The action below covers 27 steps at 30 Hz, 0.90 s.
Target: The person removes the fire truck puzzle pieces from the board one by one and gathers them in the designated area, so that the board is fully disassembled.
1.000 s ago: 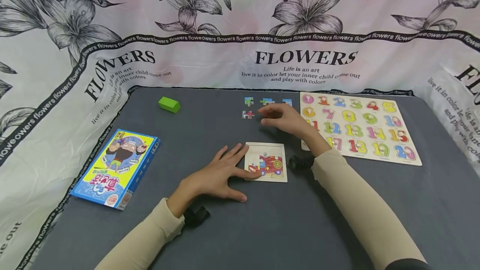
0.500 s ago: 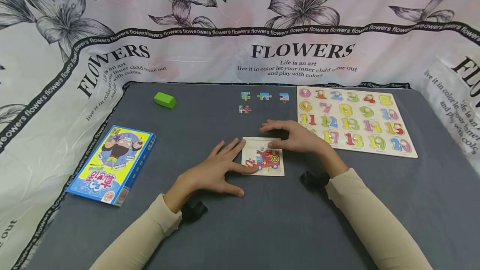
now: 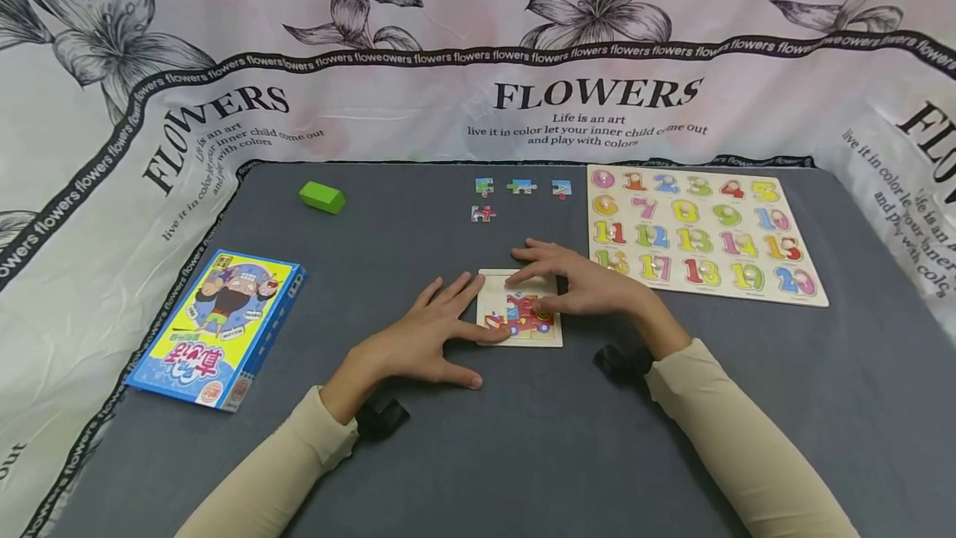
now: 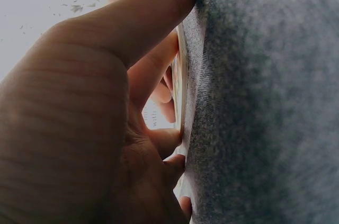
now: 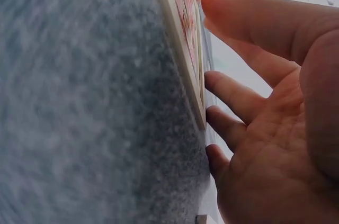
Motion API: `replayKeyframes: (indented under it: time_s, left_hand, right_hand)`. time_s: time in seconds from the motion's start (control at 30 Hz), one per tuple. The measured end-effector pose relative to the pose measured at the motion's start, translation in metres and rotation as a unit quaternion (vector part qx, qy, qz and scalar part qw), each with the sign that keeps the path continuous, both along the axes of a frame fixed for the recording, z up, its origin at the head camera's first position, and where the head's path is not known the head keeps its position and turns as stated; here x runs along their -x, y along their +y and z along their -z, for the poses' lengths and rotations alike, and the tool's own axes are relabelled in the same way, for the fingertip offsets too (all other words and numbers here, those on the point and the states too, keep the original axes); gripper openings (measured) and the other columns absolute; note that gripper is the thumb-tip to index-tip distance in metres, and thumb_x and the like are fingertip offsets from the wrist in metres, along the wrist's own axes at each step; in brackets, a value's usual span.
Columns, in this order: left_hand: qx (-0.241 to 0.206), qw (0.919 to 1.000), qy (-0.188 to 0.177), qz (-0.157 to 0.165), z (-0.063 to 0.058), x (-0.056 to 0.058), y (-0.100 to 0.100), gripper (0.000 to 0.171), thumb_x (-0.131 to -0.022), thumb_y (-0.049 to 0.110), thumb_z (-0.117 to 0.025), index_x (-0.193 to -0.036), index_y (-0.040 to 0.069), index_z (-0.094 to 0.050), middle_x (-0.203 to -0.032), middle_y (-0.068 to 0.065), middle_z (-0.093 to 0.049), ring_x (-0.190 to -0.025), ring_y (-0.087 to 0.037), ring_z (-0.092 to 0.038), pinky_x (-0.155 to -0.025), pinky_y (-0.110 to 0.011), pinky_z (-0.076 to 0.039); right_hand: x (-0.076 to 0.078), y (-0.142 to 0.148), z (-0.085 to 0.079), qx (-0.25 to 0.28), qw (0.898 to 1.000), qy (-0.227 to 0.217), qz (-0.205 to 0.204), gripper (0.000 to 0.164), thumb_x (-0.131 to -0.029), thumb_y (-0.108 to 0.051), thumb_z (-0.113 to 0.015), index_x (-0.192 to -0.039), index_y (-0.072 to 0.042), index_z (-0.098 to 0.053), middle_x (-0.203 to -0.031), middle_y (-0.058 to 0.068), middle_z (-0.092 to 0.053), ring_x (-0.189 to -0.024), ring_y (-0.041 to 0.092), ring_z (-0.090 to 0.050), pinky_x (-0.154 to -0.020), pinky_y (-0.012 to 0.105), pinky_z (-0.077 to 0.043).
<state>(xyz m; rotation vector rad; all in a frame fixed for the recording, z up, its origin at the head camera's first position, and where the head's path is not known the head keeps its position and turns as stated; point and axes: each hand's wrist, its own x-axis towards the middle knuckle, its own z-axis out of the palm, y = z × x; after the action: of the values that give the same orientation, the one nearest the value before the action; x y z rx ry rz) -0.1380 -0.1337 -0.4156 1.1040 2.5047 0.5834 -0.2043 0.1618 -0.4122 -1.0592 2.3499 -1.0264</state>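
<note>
A small wooden tray puzzle (image 3: 490, 282) with a red tractor picture lies in the middle of the table. My left hand (image 3: 420, 345) has its fingers spread at the tray's left side, one finger over the lower left of the picture. Over the tray's upper right reaches my right hand (image 3: 593, 285), thumb and forefinger apart above the picture. Nothing shows between them. In the right wrist view, the tray's edge (image 5: 183, 60) runs beside the right hand (image 5: 265, 128). The left wrist view shows the left hand (image 4: 79, 107) close to the cloth.
Behind the tray lie several loose jigsaw pieces, among them a red one (image 3: 483, 213) and a blue-green one (image 3: 522, 186). A number board (image 3: 695, 276) is at the back right. A blue-and-yellow box (image 3: 217, 330) lies left, a green block (image 3: 323, 197) behind it.
My right hand has come back from near the loose pieces to over the tray, then shifted slightly left. The left hand stays at the tray. The head view has tilted a little.
</note>
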Motion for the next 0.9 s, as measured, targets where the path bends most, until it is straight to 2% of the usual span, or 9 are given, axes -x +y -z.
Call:
replayKeyframes:
  time_s: [0.23,0.53,0.9]
  left_hand:
    - [-0.002,1.0000,0.005,-0.002,-0.0014,-0.0006,0.0000,0.069,-0.085,0.053,-0.078,-0.148,0.040,-0.052,-0.173,-0.013,-0.003,-0.161,-0.034,0.003,-0.125,-0.064,0.003]
    - [0.001,1.0000,-0.002,-0.004,-0.0006,-0.0006,0.0000,0.069,-0.085,0.055,-0.077,-0.148,0.041,-0.050,-0.173,-0.010,-0.001,-0.161,-0.031,0.005,-0.125,-0.062,0.005]
    - [0.004,1.0000,0.002,-0.001,-0.0006,0.0002,0.0014,0.070,-0.086,0.055,-0.077,-0.148,0.041,-0.050,-0.173,-0.011,-0.001,-0.161,-0.033,0.005,-0.125,-0.064,0.004]
  right_hand:
    - [-0.0063,-0.0061,-0.0012,-0.012,0.999,0.043,-0.015,0.041,-0.090,-0.005,-0.066,-0.130,-0.016,-0.071,-0.163,0.022,-0.036,-0.156,0.047,-0.014,-0.121,0.071,-0.009]
    - [-0.0084,-0.0066,0.0001,-0.012,0.999,0.039,-0.016,0.043,-0.091,-0.003,-0.062,-0.131,-0.017,-0.070,-0.164,0.022,-0.033,-0.157,0.047,-0.011,-0.120,0.071,-0.007]
    - [-0.0084,-0.0060,0.0014,-0.006,0.999,0.041,-0.013,0.043,-0.090,-0.004,-0.062,-0.128,-0.020,-0.072,-0.163,0.021,-0.036,-0.156,0.047,-0.012,-0.120,0.071,-0.008]
